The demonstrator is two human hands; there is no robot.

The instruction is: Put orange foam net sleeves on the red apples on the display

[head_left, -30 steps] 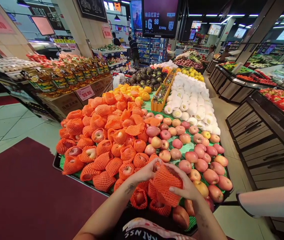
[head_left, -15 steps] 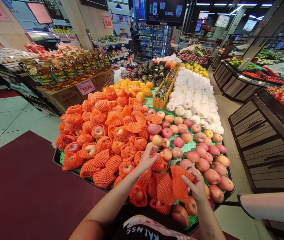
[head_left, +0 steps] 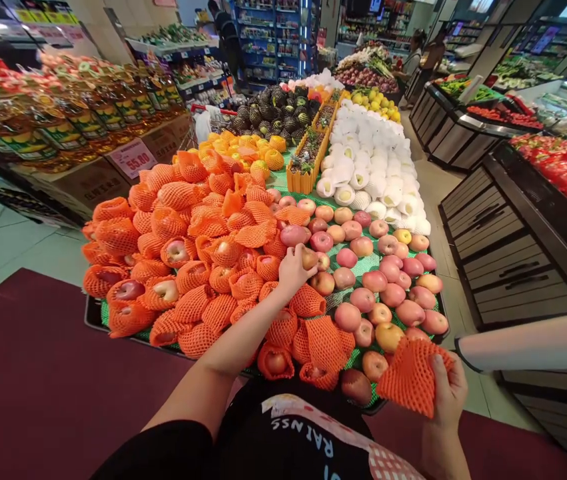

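Note:
My left hand (head_left: 293,269) reaches out over the fruit table and closes its fingers around a bare apple (head_left: 309,257) in the middle of the display. My right hand (head_left: 444,392) stays low at the front right corner, holding an empty orange foam net sleeve (head_left: 410,377). Apples wrapped in orange net sleeves (head_left: 183,267) fill the left half of the table. Bare red and yellow apples (head_left: 383,293) lie on the green mat to the right.
Behind the apples lie oranges (head_left: 243,150), white-wrapped fruit (head_left: 373,173) and dark fruit (head_left: 273,110). Oil bottles (head_left: 63,127) with a price sign (head_left: 132,157) stand left. Dark display counters (head_left: 513,247) line the aisle at right. A white sleeve (head_left: 533,343) enters from the right. People stand far back.
My left hand has reached forward from the netted apples to a bare apple. My right hand has pulled back and to the right with the empty net sleeve. The camera tilted down.

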